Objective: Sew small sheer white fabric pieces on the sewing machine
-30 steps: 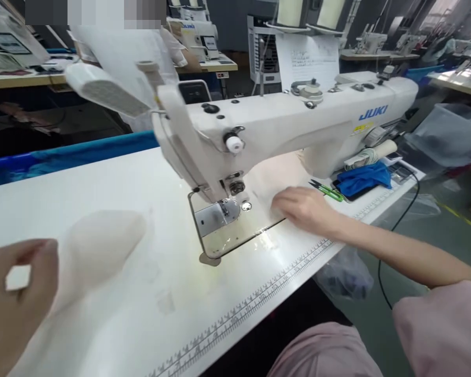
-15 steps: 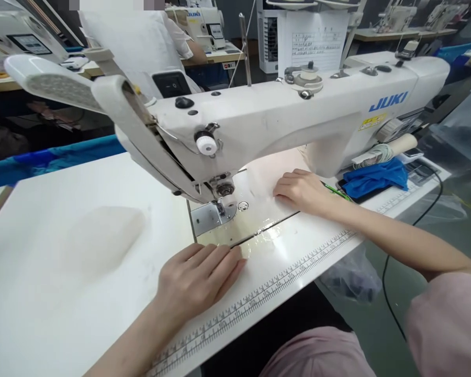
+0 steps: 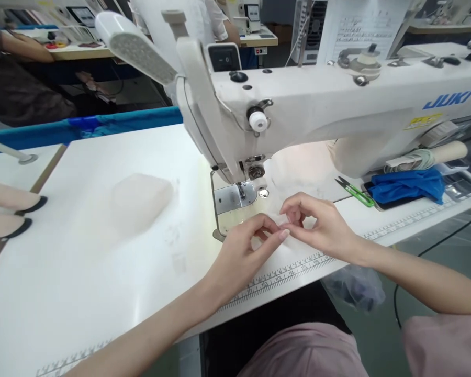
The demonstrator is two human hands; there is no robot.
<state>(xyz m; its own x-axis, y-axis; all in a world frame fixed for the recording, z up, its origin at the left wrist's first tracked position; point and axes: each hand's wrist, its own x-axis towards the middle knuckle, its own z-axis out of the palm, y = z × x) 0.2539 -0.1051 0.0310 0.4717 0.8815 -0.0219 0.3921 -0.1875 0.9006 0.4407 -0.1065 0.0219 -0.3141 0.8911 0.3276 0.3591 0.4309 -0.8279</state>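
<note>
My left hand [image 3: 249, 248] and my right hand [image 3: 320, 222] meet in front of the sewing machine [image 3: 298, 104], thumbs and fingers pinched. Between them is a small, thin, pale translucent piece [image 3: 279, 219]; whether it is cloth or film I cannot tell. Both hands are closed on it, just above the white table [image 3: 102, 293]. The presser foot [image 3: 241, 191] and metal needle plate [image 3: 225, 200] lie beyond my left hand, with nothing visible under the foot.
Green thread snips [image 3: 357, 193] lie right of my right hand. A blue cloth [image 3: 408, 186] rests on a dark flat object beside a cord-wound roll [image 3: 427, 157]. Two pinkish pieces with black ends [image 3: 11, 201] reach in at the left. A printed ruler [image 3: 282, 275] runs along the front edge.
Both hands have lifted from lying on the table and come together, now pinching the thin pale piece. The view has shifted left, and the pinkish pieces have come into sight.
</note>
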